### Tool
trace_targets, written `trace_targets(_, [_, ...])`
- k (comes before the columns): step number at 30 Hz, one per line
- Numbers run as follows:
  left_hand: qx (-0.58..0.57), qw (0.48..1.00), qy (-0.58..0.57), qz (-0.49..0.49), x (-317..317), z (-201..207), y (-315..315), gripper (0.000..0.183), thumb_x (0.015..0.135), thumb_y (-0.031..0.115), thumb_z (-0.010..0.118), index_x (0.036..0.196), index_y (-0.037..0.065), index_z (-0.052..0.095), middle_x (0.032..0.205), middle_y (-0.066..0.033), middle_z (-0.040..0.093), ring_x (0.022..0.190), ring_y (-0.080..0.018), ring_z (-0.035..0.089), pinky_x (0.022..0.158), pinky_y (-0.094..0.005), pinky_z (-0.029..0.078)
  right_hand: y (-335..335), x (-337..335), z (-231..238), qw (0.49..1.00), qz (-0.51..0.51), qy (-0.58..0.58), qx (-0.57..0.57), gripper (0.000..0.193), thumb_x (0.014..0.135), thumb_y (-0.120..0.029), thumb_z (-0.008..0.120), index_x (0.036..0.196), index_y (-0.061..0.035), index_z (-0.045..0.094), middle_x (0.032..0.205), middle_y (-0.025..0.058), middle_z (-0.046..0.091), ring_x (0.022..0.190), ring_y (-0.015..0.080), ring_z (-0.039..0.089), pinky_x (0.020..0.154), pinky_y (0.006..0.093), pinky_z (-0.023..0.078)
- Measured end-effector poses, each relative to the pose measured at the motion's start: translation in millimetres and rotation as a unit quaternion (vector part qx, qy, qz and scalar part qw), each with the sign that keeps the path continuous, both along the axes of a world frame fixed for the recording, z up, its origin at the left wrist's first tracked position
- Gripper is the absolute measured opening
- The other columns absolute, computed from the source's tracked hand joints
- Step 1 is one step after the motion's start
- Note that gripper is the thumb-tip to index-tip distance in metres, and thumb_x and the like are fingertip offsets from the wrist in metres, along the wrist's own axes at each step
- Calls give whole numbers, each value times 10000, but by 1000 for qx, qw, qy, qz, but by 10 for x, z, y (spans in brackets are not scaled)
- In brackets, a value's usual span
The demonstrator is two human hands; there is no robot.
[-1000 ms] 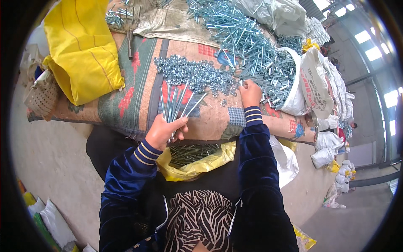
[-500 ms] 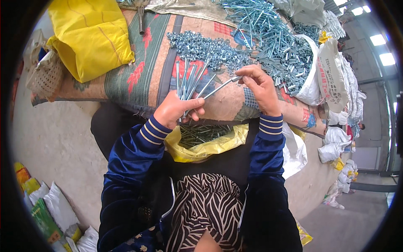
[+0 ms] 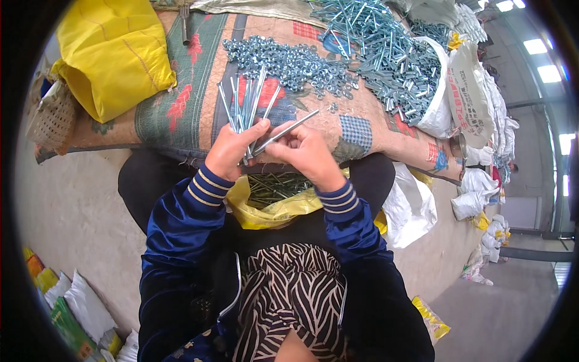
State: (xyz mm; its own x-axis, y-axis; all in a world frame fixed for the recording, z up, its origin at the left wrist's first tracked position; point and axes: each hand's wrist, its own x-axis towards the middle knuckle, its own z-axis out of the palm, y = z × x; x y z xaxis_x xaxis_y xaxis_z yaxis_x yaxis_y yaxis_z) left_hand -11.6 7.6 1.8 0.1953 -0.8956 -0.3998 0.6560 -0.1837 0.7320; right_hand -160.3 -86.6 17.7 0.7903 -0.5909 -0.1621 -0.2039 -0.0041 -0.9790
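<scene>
My left hand is closed round a fanned bunch of long silvery bolts, their shafts pointing up and away from me. Close beside it, my right hand grips a single long bolt, which slants up to the right. Its lower end meets the bunch near my left fingers. On the padded patchwork cover beyond my hands lies a spread of small nuts. Below my hands, a yellow sack between my legs holds many darker-looking long bolts.
Long bolts and short metal sleeves are heaped at the far right, against an open white sack. A yellow bag and a woven basket stand at the left. A metal tube lies at the back.
My right hand has come left and down from beside the nuts to my left hand, with the bolt. The scene has shifted slightly left.
</scene>
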Motion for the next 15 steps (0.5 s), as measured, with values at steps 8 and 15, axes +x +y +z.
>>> trace_targets(8, [-5,999,0,-33,34,58,-37,176,854,190,677,946,89,567,809,-44,622,653,-90,591,426,-176,343,-1390,-720,-209,924,-268,90,-258,170,834,-117,658,958,-11,705,766,-9,642,654,30,528,586,187,416])
trace_targets(15, [-20,999,38,-22,41,4,-9,162,834,177,687,935,100,587,789,1,589,678,-69,557,429,-173,330,-1520,-418,-372,845,-197,145,-476,200,755,-134,697,911,-9,705,766,86,673,655,154,614,624,272,478])
